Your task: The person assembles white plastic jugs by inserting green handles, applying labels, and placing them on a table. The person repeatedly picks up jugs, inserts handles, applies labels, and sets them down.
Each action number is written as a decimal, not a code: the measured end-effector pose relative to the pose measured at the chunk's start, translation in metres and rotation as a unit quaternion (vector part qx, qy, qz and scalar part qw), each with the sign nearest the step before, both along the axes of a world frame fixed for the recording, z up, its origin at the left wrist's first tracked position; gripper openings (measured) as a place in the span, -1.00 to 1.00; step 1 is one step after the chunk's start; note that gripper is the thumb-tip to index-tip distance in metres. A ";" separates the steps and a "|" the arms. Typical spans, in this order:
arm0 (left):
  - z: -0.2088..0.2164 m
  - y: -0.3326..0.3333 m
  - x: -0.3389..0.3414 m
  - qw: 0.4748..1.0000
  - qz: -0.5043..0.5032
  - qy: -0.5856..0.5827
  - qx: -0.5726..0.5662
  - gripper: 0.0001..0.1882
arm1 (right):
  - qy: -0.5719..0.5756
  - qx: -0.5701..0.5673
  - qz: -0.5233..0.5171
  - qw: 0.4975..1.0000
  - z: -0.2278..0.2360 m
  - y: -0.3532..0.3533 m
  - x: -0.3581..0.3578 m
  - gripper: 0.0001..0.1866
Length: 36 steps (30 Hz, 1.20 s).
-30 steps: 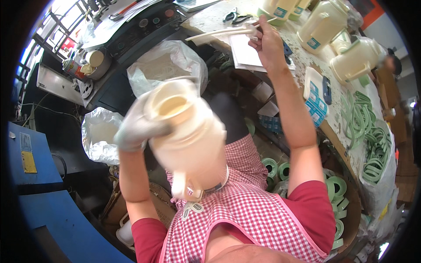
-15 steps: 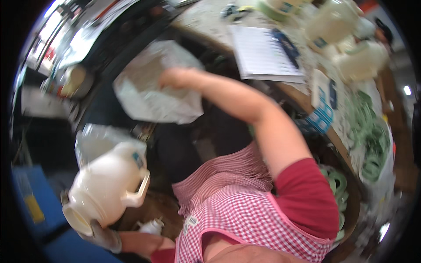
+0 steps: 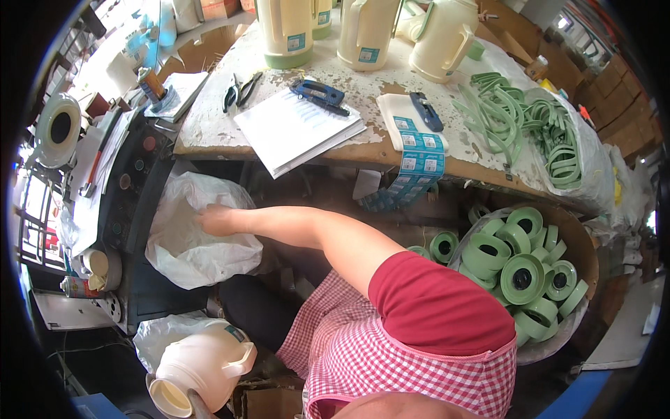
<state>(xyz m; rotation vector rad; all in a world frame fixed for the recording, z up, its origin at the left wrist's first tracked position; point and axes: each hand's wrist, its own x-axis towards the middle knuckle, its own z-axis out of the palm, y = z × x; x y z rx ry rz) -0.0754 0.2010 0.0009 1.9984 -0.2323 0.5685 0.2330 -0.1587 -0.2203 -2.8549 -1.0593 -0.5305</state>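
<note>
At our far left, the dark control panel (image 3: 129, 185) carries loose papers. Near the lower edge, our left hand (image 3: 198, 403) holds a cream jug (image 3: 202, 359) at its neck, with fingers on both sides of the open mouth; the jug is tilted well over, its mouth towards us and its handle to the right, overlapping a small clear bag (image 3: 157, 328) in our view. Beyond it, our right hand (image 3: 218, 220) reaches into the mouth of a large white bag (image 3: 202, 262); its fingertips are hard to make out, so we cannot tell whether they are spread or pinching anything. We judge the step in hand to be a reach into this bag with the jug held aside. The next move seems to call for a sure grip inside and a lift clear of the crumpled rim, the left hand firm on the neck. Farther right, the worktop (image 3: 213, 136) bears pliers (image 3: 241, 92), papers (image 3: 296, 133) and a blue label strip (image 3: 421, 164); green rings (image 3: 522, 278) fill a box at far right.
</note>
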 end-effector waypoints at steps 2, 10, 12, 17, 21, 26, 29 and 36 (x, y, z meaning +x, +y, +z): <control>-0.002 -0.002 -0.009 1.000 0.008 0.011 -0.004 -0.20 | -0.071 0.077 -0.023 0.994 0.032 0.000 -0.005 -0.84; 0.010 -0.070 -0.014 0.997 0.030 0.000 0.075 -0.21 | 0.008 0.356 -0.069 0.932 0.145 -0.015 -0.087 -0.88; 0.008 -0.087 -0.005 0.997 0.007 0.002 0.075 -0.21 | 0.219 0.536 -0.021 0.815 0.162 -0.042 -0.125 -0.82; 0.046 -0.160 -0.009 0.982 -0.021 -0.024 0.185 -0.23 | 0.200 0.569 0.075 0.794 0.177 -0.062 -0.188 -0.55; 0.038 -0.179 -0.007 0.969 -0.052 -0.043 0.237 -0.23 | 0.363 0.573 0.240 0.695 0.268 -0.052 -0.282 -0.56; 0.042 -0.201 -0.009 0.960 -0.066 -0.035 0.269 -0.21 | 0.270 0.511 0.251 0.777 0.233 -0.030 -0.289 -0.61; 0.039 -0.202 -0.009 0.959 -0.060 -0.042 0.275 -0.21 | 0.269 0.468 0.238 0.807 0.230 -0.024 -0.286 -0.60; 0.038 -0.204 -0.009 0.956 -0.061 -0.047 0.282 -0.21 | 0.280 0.393 0.207 0.851 0.236 -0.021 -0.286 -0.60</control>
